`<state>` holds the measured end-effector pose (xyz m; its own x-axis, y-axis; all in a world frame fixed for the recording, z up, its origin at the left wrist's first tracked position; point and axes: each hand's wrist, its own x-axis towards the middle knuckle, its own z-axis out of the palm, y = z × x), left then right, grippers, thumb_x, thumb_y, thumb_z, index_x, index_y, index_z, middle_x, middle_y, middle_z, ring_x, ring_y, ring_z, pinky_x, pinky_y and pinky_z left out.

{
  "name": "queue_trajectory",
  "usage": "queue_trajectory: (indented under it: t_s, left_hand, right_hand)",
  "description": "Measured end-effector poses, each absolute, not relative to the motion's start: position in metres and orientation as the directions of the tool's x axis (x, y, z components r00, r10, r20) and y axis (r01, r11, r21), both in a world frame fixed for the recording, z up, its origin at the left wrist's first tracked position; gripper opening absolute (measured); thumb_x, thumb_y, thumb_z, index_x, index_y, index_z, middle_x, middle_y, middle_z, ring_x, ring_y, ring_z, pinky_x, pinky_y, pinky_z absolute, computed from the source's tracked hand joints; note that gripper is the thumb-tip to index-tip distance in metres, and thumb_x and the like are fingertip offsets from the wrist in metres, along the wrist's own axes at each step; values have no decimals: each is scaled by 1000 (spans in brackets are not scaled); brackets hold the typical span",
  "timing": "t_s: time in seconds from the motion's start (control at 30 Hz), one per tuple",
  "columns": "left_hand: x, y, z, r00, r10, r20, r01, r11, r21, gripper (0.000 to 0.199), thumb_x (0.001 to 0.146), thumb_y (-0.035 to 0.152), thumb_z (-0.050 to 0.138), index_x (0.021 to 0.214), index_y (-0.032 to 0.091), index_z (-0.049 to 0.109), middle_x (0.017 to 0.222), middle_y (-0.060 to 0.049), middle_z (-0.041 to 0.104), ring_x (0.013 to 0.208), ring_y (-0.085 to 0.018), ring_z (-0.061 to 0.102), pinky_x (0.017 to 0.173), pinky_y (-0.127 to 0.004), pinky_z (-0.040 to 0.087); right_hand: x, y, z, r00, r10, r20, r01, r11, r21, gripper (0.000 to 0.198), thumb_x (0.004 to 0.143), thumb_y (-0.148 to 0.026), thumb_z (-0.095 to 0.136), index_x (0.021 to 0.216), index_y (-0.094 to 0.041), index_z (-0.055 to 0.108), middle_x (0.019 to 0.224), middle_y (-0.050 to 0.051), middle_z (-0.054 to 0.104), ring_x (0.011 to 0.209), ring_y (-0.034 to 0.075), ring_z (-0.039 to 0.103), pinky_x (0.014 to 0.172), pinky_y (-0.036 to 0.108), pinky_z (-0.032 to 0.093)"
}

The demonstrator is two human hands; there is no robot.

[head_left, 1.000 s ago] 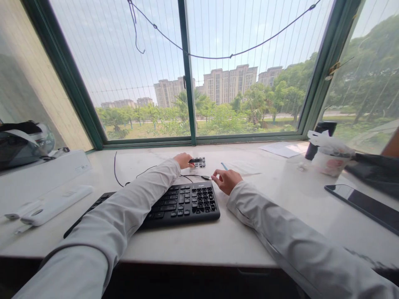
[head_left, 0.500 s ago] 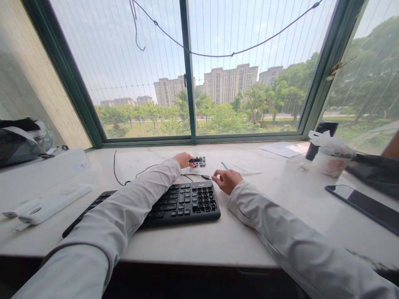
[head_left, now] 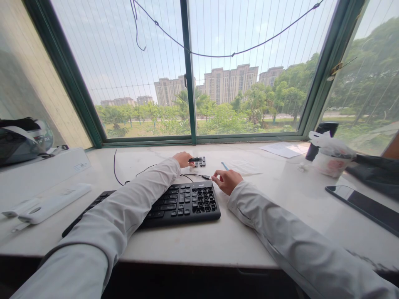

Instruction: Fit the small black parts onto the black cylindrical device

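My left hand (head_left: 183,159) reaches across to the far side of the black keyboard (head_left: 177,203), its fingers closed on a black keycap (head_left: 195,159). Just right of those fingertips, several loose black keycaps (head_left: 202,161) are grouped on the white tabletop. The number pad at the keyboard's right end shows bare sockets where caps are off. My right hand (head_left: 227,181) rests beyond the keyboard's right corner, fingers curled into a pinch; what they hold, if anything, is hidden. A thin blue stick (head_left: 224,165) shows behind it; whether it is held, I cannot tell.
A cable plug (head_left: 205,177) lies near my right fingertips. White devices (head_left: 56,203) and a helmet (head_left: 25,139) are on the left. To the right are a phone (head_left: 364,207), a bagged tub (head_left: 332,158) and papers (head_left: 283,149). A window frame (head_left: 146,141) bounds the table's back.
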<state>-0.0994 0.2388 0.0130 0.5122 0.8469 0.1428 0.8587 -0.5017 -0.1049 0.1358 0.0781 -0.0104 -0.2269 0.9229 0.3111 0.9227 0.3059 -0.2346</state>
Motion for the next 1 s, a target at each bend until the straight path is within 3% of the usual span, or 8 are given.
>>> queue_trajectory:
  t_s: [0.2, 1.0]
  left_hand:
    - [-102, 243, 14, 447, 866, 224, 895, -434, -107, 46, 82, 60, 40, 95, 27, 71, 88, -7, 69, 77, -19, 62, 67, -26, 43]
    - [-85, 273, -2, 363, 918, 162, 930, -347, -116, 46, 78, 55, 48, 97, 19, 70, 99, -14, 68, 87, -23, 63, 74, -29, 47]
  right_hand:
    - [136, 77, -8, -226, 926, 304, 925, 302, -231, 29, 89, -48, 45, 95, -30, 67, 78, 1, 69, 74, 17, 61, 65, 28, 39]
    - [137, 77, -10, -222, 921, 321, 924, 304, -233, 28, 88, -46, 46, 94, -29, 68, 79, 1, 70, 73, 17, 61, 66, 28, 40]
